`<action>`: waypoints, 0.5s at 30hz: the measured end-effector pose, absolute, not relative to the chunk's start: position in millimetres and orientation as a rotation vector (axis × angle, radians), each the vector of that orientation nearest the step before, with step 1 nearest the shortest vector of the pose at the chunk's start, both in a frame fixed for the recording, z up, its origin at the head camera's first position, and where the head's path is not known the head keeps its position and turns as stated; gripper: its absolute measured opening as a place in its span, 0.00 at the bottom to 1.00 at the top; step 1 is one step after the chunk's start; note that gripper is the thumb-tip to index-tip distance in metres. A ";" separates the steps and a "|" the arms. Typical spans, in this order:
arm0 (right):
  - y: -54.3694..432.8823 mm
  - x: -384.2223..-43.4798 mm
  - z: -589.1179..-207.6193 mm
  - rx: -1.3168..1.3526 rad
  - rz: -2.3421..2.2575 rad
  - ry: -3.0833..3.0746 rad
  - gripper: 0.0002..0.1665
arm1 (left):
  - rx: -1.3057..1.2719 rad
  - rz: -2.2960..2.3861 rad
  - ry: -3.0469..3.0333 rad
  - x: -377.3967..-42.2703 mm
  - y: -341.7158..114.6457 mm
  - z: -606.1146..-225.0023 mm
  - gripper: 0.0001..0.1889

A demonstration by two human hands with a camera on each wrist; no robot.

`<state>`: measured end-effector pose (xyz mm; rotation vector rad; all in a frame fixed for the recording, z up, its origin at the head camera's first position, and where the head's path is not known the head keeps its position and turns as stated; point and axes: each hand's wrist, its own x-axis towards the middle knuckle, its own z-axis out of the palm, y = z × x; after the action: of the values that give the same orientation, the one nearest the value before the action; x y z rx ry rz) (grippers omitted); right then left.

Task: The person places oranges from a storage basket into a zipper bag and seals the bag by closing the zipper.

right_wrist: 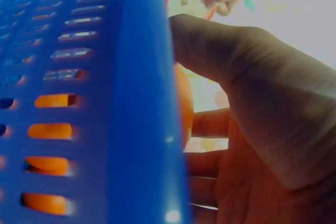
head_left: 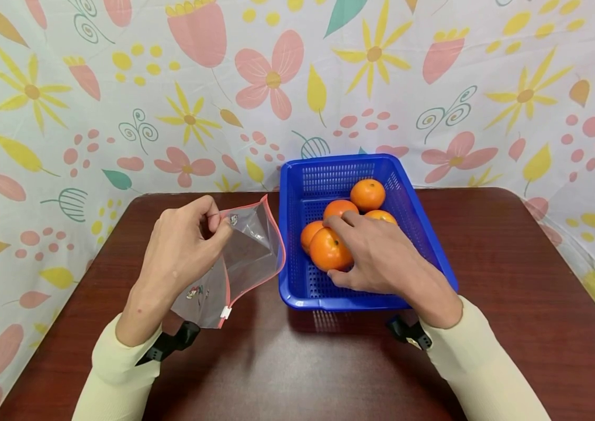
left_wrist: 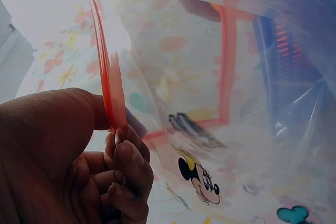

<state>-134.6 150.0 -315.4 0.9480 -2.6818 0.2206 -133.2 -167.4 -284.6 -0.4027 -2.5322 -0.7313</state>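
Note:
My left hand (head_left: 180,248) pinches the red-edged rim of a clear slider zip bag (head_left: 250,251) between thumb and fingers. The bag's mouth gapes toward the basket, and a white slider (head_left: 225,313) sits at its lower end. A cartoon mouse print (left_wrist: 199,177) shows on the plastic in the left wrist view. Inside the blue basket (head_left: 289,286), my right hand (head_left: 381,251) grips an orange (head_left: 329,250), thumb at its lower side and fingers over its top. In the right wrist view, the basket wall hides most of this orange (right_wrist: 184,106).
Several more oranges lie in the basket, one orange (head_left: 367,195) toward its back and another (head_left: 341,210) behind the gripped one. The basket stands on a dark brown table (head_left: 297,368). Behind it hangs a flower-patterned cloth (head_left: 271,117).

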 end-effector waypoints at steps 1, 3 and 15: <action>149.8 -134.6 -315.1 0.950 0.221 -2.680 0.45 | -0.405 -0.729 -2.531 -133.3 -167.3 -284.6 0.10; 149.5 -134.4 -314.4 0.949 0.225 -2.676 0.45 | -0.408 -0.728 -2.530 -133.5 -167.3 -284.7 0.10; 148.1 -133.5 -310.5 0.932 0.231 -2.646 0.45 | -0.411 -0.727 -2.532 -133.8 -167.5 -285.0 0.11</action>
<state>-133.5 148.1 -310.5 0.9319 -2.6465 0.2305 -133.8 -167.5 -285.0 -0.4111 -2.5321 -0.7267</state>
